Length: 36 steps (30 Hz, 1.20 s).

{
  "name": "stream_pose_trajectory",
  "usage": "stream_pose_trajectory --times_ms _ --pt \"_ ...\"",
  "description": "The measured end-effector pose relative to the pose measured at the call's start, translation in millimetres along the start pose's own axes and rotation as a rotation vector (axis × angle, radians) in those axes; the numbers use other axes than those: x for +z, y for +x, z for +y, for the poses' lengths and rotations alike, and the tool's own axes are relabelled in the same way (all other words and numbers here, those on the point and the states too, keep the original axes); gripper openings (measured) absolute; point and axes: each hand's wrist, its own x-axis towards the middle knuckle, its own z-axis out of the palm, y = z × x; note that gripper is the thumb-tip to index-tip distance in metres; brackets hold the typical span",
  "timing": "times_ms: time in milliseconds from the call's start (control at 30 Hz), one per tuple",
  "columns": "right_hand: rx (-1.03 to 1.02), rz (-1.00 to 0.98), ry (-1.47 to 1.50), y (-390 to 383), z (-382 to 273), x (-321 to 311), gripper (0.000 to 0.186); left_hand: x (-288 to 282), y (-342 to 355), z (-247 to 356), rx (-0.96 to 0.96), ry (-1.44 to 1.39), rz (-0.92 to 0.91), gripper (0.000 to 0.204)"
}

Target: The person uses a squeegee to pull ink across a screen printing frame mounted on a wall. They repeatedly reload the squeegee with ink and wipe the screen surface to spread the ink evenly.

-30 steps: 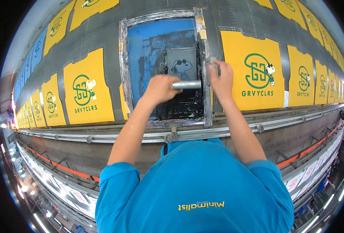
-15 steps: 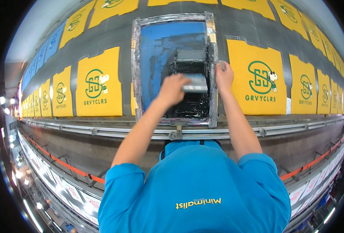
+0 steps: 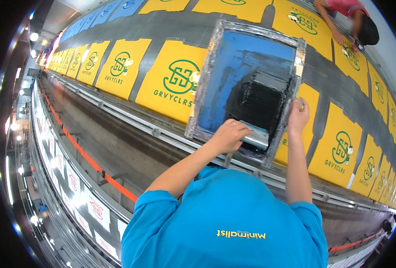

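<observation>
My left hand [image 3: 232,136] is closed on a squeegee [image 3: 256,136] with a pale, shiny blade, at the near end of a screen-printing frame [image 3: 205,85]. Black ink [image 3: 254,102] covers much of the mesh's right side, and the blue mesh [image 3: 227,58] shows at the left and far end. Against the frame's right rail is my right hand [image 3: 298,117], its fingers curled; what they pinch is too small to make out. Yellow fabric panels with green print lie on both sides, such as one panel [image 3: 173,96] left of the frame.
A metal rail [image 3: 155,132] runs along the table's near edge. Behind me are an orange bar [image 3: 117,185] and another table with white printed pieces [image 3: 97,207]. At the far right, another person in a red top [image 3: 341,5] leans over a yellow panel, hands on it.
The squeegee has come toward me, to the frame's near end, in my left hand. My view has turned, so the table slants down to the right. The other person has come into view.
</observation>
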Motion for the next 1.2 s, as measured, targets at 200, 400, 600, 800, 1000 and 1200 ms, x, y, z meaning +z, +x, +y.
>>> stream_pose_trajectory --times_ms 200,400,600,800,1000,1200 --pt "-0.144 0.057 -0.115 -80.8 18.8 164.7 0.034 -90.3 -70.2 -143.1 0.040 0.056 0.045 0.043" --pt "0.006 0.031 0.111 -87.3 26.9 199.8 0.033 -126.5 -79.8 -156.4 0.098 0.090 -0.028 0.044" --pt "0.007 0.058 -0.031 -97.0 41.2 215.4 0.036 -151.4 -85.3 -178.1 0.031 -0.013 -0.072 0.034" --pt "0.028 0.031 -0.184 -90.1 48.5 243.3 0.043 -142.4 -69.7 -215.3 0.038 -0.070 -0.269 0.027" --pt "-0.011 0.037 -0.317 -96.7 40.1 242.7 0.049 -106.1 -51.1 -218.8 -0.044 -0.047 -0.501 0.032" --pt "0.009 0.029 -0.397 -97.0 39.3 243.4 0.050 -109.4 -29.7 -230.4 -0.243 -0.239 -0.774 0.040"
